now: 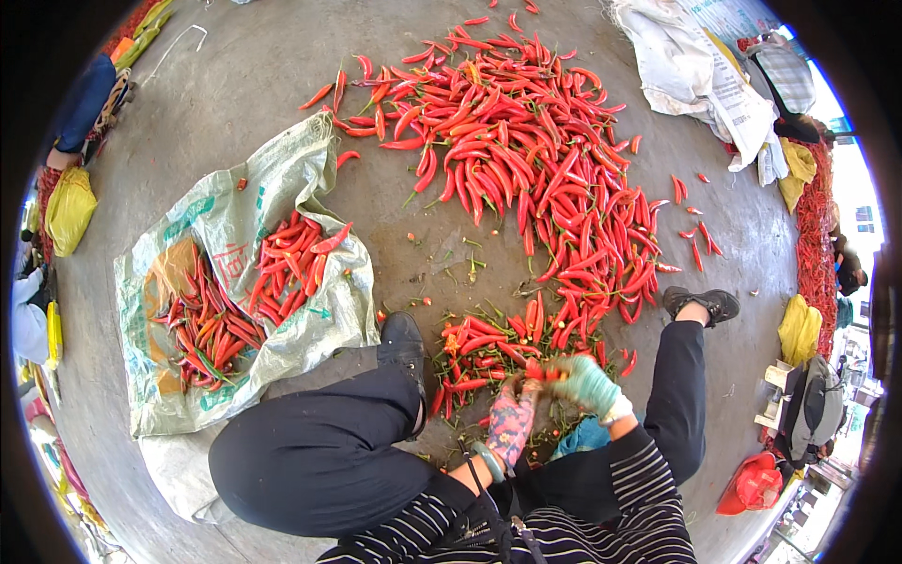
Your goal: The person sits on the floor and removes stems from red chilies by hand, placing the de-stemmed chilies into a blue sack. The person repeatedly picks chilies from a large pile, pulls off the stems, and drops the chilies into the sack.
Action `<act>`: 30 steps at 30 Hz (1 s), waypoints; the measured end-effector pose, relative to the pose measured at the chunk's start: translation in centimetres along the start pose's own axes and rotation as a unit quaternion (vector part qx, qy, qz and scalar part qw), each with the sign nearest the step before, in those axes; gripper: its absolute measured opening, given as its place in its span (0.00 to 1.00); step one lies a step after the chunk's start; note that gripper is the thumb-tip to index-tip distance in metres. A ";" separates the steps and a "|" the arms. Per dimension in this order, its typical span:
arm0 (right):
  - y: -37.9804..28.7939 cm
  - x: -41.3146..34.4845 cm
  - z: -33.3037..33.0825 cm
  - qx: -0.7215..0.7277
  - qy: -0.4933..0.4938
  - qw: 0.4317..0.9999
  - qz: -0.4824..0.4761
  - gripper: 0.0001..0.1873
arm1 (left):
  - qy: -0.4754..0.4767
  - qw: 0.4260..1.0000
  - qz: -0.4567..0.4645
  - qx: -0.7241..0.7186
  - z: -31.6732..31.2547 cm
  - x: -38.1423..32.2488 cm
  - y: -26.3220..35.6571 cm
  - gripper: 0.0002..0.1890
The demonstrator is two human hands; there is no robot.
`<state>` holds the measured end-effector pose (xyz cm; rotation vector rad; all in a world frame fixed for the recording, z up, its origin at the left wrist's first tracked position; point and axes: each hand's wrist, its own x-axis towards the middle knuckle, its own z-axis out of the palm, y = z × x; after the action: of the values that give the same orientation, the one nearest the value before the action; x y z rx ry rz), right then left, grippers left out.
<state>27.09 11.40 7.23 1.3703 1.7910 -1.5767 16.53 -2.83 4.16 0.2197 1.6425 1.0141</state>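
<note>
My left hand (511,416), in a pink floral glove, is closed around red chili peppers (533,369) near the stem end of the pile. A jade-coloured bangle (489,462) rings that wrist. Against the same peppers is my right hand (586,384), in a pale green knit glove; motion blur hides what its fingers grip. Below both hands lie loose red chilies (479,342) mixed with cut green stems (471,430). A large curved heap of red chilies (521,141) stretches ahead and to the right on the concrete floor.
At left, a woven plastic sack (232,183) lies spread out with two groups of chilies (211,324) on it. My black shoes (402,338) flank the work spot. White sacks (669,63) lie at upper right. A red cap (751,483) and other people sit around the edges.
</note>
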 end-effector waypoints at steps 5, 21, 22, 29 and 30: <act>-2.4 -1.5 0.5 0.163 0.016 0.986 0.019 0.18 | -0.056 0.952 -0.220 -0.207 -0.7 -0.9 0.1 0.20; 3.1 12.9 1.2 0.208 0.171 0.952 0.147 0.15 | -0.109 0.988 -0.087 0.067 -0.6 0.1 0.9 0.14; 3.0 11.9 1.3 0.307 0.184 0.929 0.096 0.12 | -0.090 0.992 -0.073 0.048 -0.4 -0.1 1.2 0.14; 1.6 0.3 2.2 0.407 0.190 0.893 -0.030 0.11 | 0.011 0.996 0.055 0.067 0.3 0.5 1.5 0.20; 1.6 -1.1 2.7 0.329 0.203 0.919 -0.072 0.10 | -0.072 0.996 0.011 0.047 0.3 0.3 1.4 0.20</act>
<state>28.06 8.32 6.46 2.0279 1.6629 -2.2403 16.16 -1.67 4.99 0.3670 1.5612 0.9162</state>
